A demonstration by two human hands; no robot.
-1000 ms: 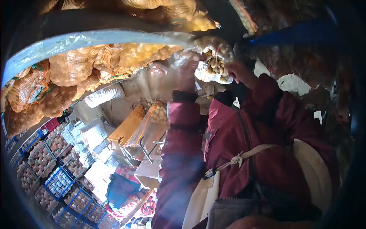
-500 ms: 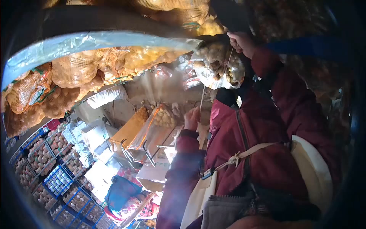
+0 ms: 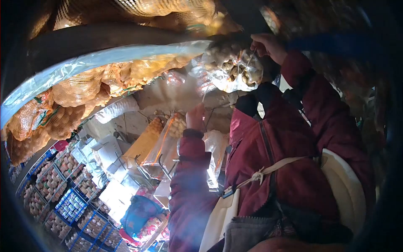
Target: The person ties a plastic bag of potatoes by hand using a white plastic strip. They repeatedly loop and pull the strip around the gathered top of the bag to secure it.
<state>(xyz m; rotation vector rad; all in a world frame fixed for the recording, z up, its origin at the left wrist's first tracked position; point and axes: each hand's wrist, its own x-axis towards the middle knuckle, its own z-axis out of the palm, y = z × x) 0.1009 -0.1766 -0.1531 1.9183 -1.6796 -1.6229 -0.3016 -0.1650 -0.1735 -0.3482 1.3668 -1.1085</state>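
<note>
A clear plastic bag full of brown and pale round lumps sits in front of my body, near the top of the view. My right hand is raised beside it, fingers pinched on a thin cord that runs over the bag. Lower and to the left, my left hand is closed on a pale strand of cord that leads up to the bag. Its fingertips are blurred. Both arms are in maroon sleeves.
Net sacks of round produce line the upper left below a plastic-edged ledge. Blue-framed racks stand lower left. A dark blue bag, cartons and filled clear plastic bags lie between them and my left arm.
My left hand has moved left and slightly up, away from the bag, with its strand of cord. The right hand stays nearly in place. The view has shifted a little.
</note>
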